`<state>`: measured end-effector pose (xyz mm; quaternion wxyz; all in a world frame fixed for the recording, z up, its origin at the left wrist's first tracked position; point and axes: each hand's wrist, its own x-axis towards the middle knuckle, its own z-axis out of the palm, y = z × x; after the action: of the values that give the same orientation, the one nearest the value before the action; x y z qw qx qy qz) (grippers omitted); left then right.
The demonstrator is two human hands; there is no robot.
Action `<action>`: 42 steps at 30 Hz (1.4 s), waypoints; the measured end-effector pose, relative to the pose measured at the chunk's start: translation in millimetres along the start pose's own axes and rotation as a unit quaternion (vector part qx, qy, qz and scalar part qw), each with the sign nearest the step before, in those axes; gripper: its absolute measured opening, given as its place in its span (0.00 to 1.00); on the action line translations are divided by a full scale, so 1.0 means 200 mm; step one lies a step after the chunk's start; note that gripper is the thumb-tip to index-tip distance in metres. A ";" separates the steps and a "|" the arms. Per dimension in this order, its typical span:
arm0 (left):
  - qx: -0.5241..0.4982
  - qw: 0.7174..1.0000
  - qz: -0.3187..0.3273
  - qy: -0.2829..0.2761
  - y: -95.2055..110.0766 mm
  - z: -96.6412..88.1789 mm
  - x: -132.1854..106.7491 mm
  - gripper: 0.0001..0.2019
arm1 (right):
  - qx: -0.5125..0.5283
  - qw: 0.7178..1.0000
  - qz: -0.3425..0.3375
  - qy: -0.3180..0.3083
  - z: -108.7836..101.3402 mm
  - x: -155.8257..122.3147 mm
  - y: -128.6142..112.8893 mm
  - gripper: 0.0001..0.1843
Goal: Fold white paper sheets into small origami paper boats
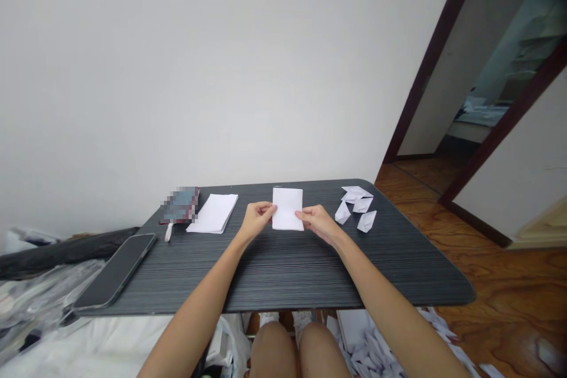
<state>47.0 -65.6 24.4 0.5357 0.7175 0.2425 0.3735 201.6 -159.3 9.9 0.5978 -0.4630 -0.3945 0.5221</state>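
Note:
A small white rectangle of paper [287, 208] is held up a little over the dark table, between my two hands. My left hand [257, 217] pinches its left edge with thumb and fingers. On the opposite edge, my right hand [316, 220] grips it the same way, the thumb lying across the front. Whether the paper is one layer or folded I cannot tell. To the left lies a stack of white paper sheets [214, 213]. Several folded white paper pieces [363, 205] are grouped to the right of my right hand.
On the dark wood-grain table [292, 283], a phone [117, 271] lies at the left edge and a blurred-out book-like item [181, 205] at the back left. A white wall [266, 71] stands behind. Many folded papers [376, 351] pile below the front edge.

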 end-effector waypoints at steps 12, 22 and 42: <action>-0.109 0.992 -0.035 -0.048 0.04 -0.01 -0.01 0.14 | 0.016 0.995 -0.091 0.033 -0.02 -0.02 -0.06 0.15; -0.168 0.981 -0.083 -0.047 0.05 0.00 -0.02 0.07 | -0.043 0.992 -0.120 0.022 -0.03 -0.03 -0.08 0.06; -0.266 0.945 -0.160 -0.100 -0.04 0.10 -0.01 0.12 | -0.139 0.965 -0.215 -0.056 0.00 -0.07 -0.13 0.09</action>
<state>61.7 -76.8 13.6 0.7810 0.5345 0.1909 0.2604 205.6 -173.0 35.1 0.6029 -0.4157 -0.5862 0.3464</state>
